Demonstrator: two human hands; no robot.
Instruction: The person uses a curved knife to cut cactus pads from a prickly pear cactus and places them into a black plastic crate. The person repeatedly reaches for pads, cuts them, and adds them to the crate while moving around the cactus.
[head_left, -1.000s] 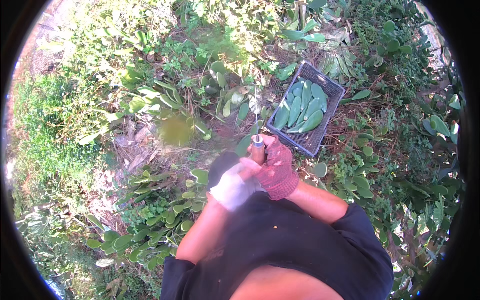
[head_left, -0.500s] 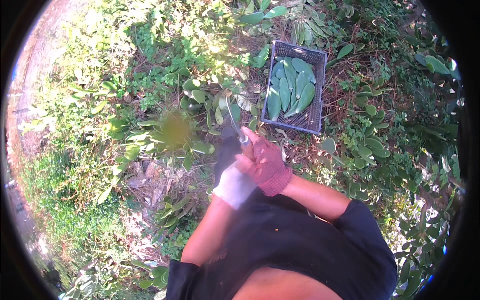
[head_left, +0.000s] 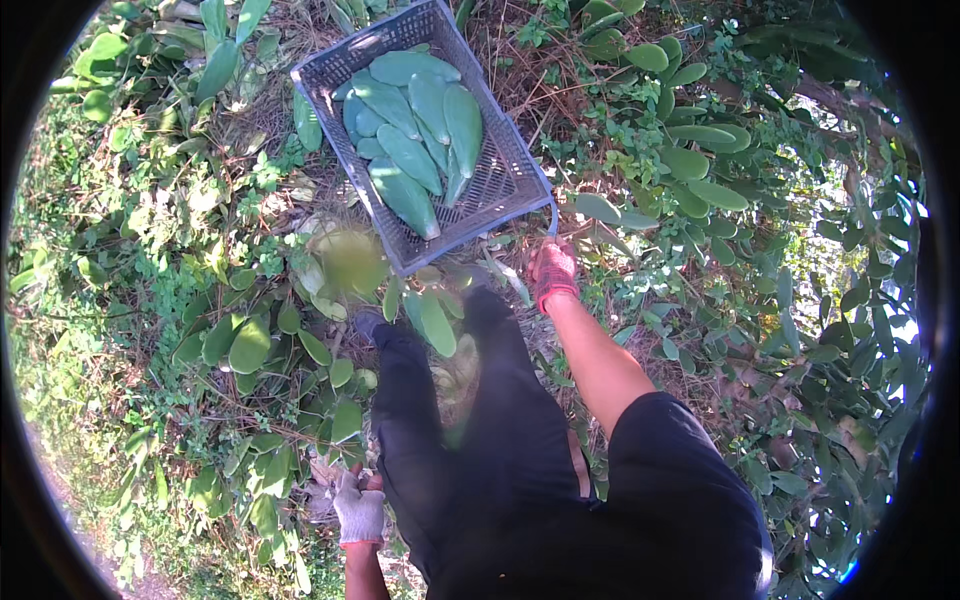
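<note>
My right hand (head_left: pixel 554 268), in a red glove, is closed beside the near right corner of a dark plastic crate (head_left: pixel 470 238). A narrow blue-grey strip (head_left: pixel 554 217) runs from that corner to the fist; I cannot tell whether it is a cord or a blade. Several large green cactus pads (head_left: pixel 408 158) lie in the crate. Low on the left, my left hand (head_left: pixel 360 512), in a white glove, hangs beside my leg with its fingers curled. Brownish bits show at its fingertips, too small to make out.
Cactus plants (head_left: pixel 250 345) grow thickly on the left, and more cactus (head_left: pixel 700 180) stands on the right. Low weeds and dry stems cover the ground between them. My dark-trousered legs (head_left: pixel 500 370) stand just below the crate. A blurred yellowish spot (head_left: pixel 350 260) covers part of the view.
My hands, together on a curved-bladed knife before, are now far apart. The right has reached the crate; the left has dropped beside my leg. The view has shifted, with the crate larger and further left.
</note>
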